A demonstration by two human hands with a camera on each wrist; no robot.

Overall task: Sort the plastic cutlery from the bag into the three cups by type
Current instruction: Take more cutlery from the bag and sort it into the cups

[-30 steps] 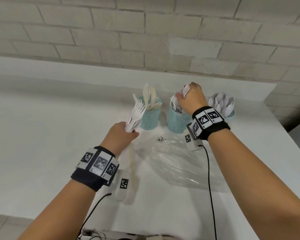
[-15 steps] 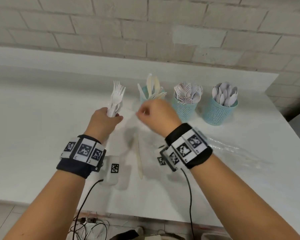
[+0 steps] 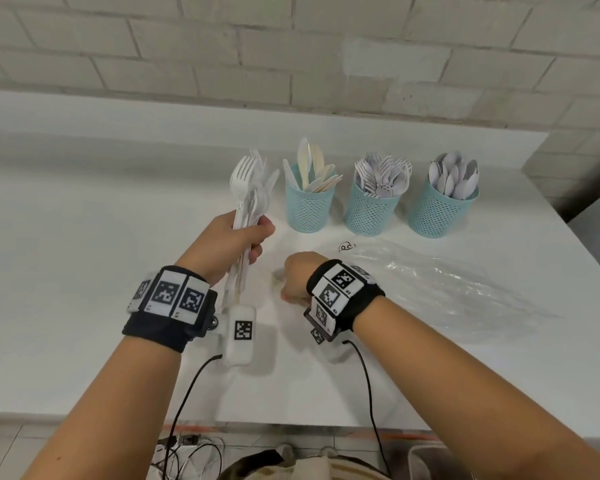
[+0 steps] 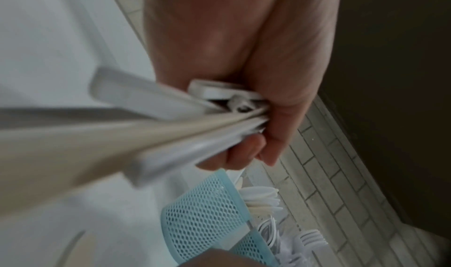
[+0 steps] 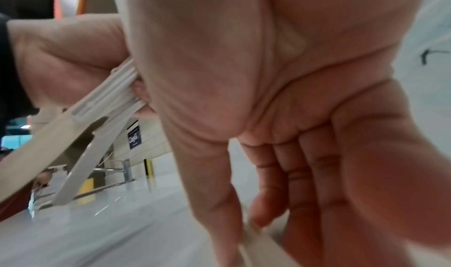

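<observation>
Head view | left hand (image 3: 234, 242) grips fork bundle (image 3: 248, 188) | right hand (image 3: 297, 277) reaches knife (image 5: 256, 238), grasp unclear

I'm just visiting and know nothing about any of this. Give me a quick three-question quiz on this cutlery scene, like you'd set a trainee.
1. True or false: the left hand grips a cutlery bundle with fork heads pointing up.
2. Which teal cup holds the spoons? A) the left one B) the middle one C) the right cup
3. Fill in: the clear plastic bag lies flat on the ____, to the right of the right hand.

Key: 1 true. 2 C. 3 table.
</observation>
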